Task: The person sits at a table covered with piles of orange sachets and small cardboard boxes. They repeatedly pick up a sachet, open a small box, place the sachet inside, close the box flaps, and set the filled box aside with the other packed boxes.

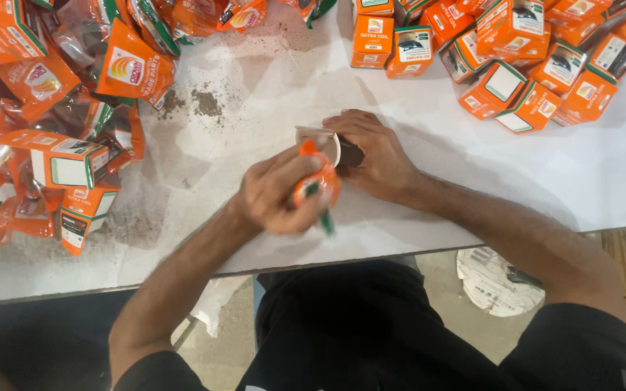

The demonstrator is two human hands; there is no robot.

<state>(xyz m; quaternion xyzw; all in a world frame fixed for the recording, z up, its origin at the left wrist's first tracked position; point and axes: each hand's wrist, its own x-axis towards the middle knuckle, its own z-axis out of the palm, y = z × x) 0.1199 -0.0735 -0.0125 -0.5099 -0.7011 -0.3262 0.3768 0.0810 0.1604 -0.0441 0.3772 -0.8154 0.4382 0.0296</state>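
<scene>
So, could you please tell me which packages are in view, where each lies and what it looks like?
Pouch: left hand, orange and green.
Open box: right hand, white inside.
Boxes: upper right, orange cubes with white panels.
Pouches: upper left heap, orange.
Two boxes: left, orange.

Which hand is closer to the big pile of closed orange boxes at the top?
The right hand. It sits just below and left of the pile of orange boxes, holding a small open box. The left hand is farther down-left, gripping an orange packet.
</scene>
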